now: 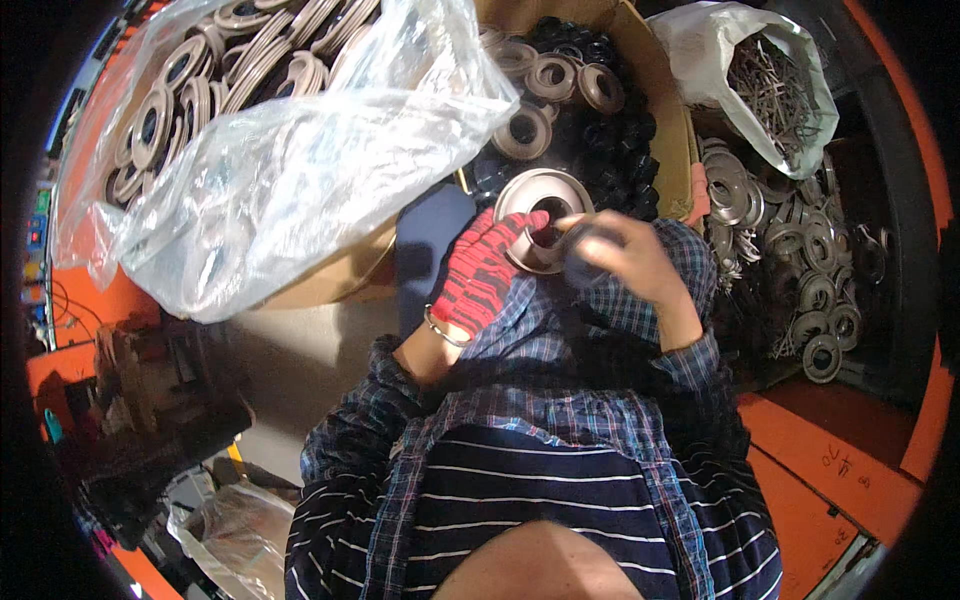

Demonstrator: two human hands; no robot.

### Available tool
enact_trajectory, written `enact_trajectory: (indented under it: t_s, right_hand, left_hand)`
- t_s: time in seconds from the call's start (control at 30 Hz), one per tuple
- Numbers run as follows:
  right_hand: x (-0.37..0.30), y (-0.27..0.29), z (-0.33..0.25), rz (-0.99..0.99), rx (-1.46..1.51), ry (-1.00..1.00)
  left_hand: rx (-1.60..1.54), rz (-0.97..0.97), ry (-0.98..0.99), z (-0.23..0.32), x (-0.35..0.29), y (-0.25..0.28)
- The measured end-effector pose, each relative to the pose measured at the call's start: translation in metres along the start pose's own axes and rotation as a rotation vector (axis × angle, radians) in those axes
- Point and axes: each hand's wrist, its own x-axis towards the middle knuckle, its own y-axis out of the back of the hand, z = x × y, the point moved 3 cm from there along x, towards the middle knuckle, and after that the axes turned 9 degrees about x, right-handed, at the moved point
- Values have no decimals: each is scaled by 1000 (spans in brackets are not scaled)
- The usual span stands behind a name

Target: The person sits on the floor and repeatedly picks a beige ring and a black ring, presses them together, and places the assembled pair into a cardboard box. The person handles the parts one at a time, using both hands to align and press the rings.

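Note:
My left hand (482, 268), in a red and black striped glove, grips a grey flanged ring (545, 187) by its side, above my lap. My bare right hand (635, 258) is at the ring's right side, fingers bent and partly smeared by motion. A dark round piece (585, 262) is at those fingers, blurred, next to the ring's opening; its exact kind cannot be made out. Just beyond my hands, several similar grey flanged rings (522, 132) lie on a heap of small black round parts (610, 140) in a cardboard box (672, 110).
Clear plastic (310, 170) drapes over a box of stacked grey rings (185, 65) at the left. At the right are a white bag of thin metal pieces (775, 90) and a pile of metal rings (815, 260). Orange framing (830, 475) borders the place.

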Motion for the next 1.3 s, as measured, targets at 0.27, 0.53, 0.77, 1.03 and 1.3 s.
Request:
enact_trajectory:
  t_s: [0.27,0.53,0.77,1.03,1.3]
  right_hand:
    - [-8,-26,10,304,-712,288]
    - [-27,-49,-17,119,-864,338]
    - [-34,-50,2,218,-596,343]
    - [-20,-57,27,340,709,-351]
    - [-32,-41,31,207,-89,192]
  left_hand:
    - [13,55,-16,27,-38,-1]
    - [74,14,-42,35,-44,3]
    - [-418,-5,247,60,-40,7]
    - [299,159,-115,74,-39,-8]
    - [64,5,296,71,-38,9]
